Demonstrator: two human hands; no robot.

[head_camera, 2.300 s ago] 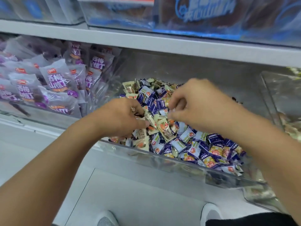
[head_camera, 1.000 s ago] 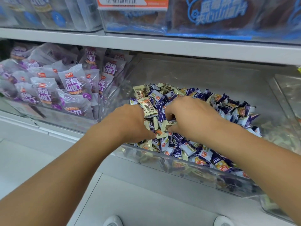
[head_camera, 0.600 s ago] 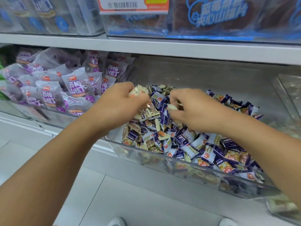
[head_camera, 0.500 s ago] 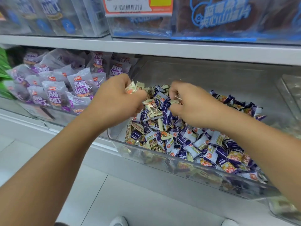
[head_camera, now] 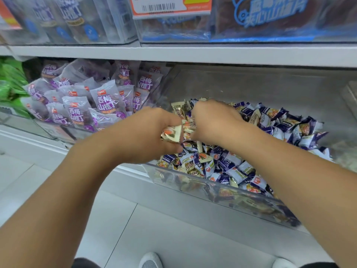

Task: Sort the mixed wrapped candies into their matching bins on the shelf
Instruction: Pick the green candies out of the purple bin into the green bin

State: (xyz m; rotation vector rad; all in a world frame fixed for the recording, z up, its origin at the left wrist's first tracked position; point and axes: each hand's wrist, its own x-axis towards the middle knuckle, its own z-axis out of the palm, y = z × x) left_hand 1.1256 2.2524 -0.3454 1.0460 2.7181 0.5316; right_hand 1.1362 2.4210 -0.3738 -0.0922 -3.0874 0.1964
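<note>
Nearest, white shoes [head_camera: 151, 260] stand on the tiled floor [head_camera: 173, 238]. The clear bin [head_camera: 222, 192] holds mixed wrapped candies [head_camera: 228, 167]; its front wall blocks low access. The left hand [head_camera: 148, 136] grips gold candies [head_camera: 172, 133]. The right hand [head_camera: 214, 122] is curled into the pile, its hold hidden. Purple packets [head_camera: 104, 101] fill the left bin, under the shelf edge [head_camera: 193, 54].

Orange price tag [head_camera: 171, 5], grey floor tiles [head_camera: 173, 238], white shoes [head_camera: 150, 261]
</note>
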